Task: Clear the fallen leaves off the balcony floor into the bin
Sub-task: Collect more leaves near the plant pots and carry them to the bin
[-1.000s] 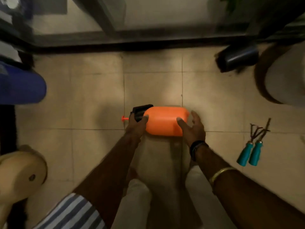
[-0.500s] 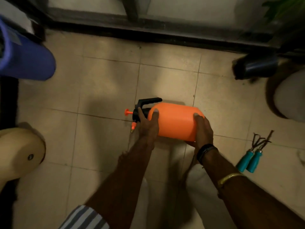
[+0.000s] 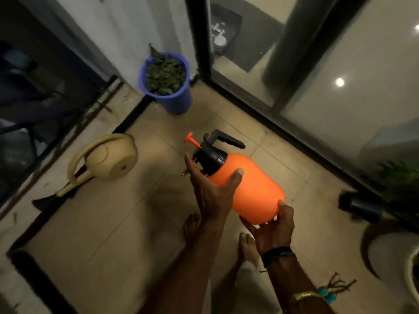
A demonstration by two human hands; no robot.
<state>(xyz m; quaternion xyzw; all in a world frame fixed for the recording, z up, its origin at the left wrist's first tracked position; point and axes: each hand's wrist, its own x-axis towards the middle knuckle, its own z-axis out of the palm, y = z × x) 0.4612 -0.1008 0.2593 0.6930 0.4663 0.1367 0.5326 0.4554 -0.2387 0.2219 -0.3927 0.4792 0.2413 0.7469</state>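
Head view shows the blue bin (image 3: pixel 169 87), already heaped with leaves (image 3: pixel 165 77), standing on the tiled floor (image 3: pixel 113 223) in the far corner, well apart from the hands. Between them is an orange sprayer (image 3: pixel 247 189), carried tilted above the floor. It likely needs moving aside; supporting its base and keeping it level would prevent a slip. The left hand (image 3: pixel 213 191) wraps the shoulder, thumb across the top, fingers reaching toward the black cap. The right hand (image 3: pixel 272 227) cups the base, fingers curled under.
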